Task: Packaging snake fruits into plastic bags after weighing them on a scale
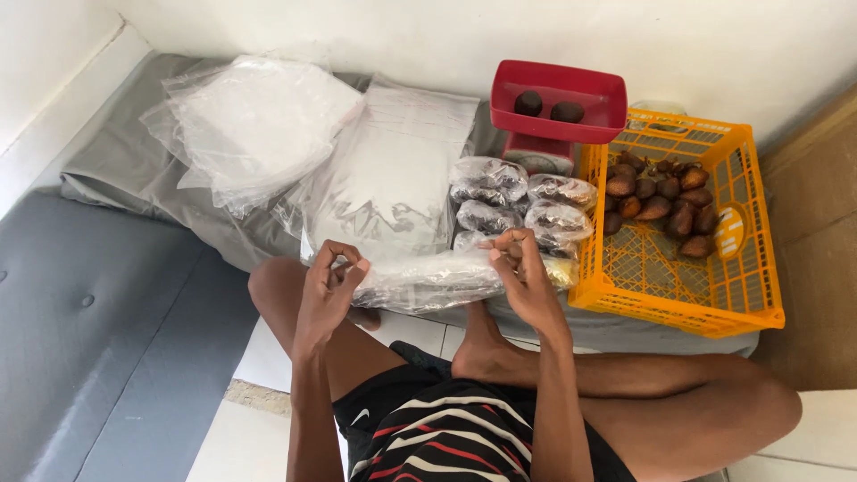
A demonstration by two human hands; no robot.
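My left hand (328,284) pinches the left end of a clear plastic bag (428,278) that lies stretched across in front of me. My right hand (522,272) grips the bag's right end, fingers curled on it. The bag seems to hold something dark, but its contents are hard to make out. Just beyond it sit several filled clear bags of brown scaly fruit (518,201).
A yellow plastic crate (705,295) at the right holds several loose brown fruits (665,196). A red kitchen scale (558,112) with two fruits in its tray stands behind. Piles of empty clear bags (259,125) lie on a grey sheet (116,161). My crossed legs are below.
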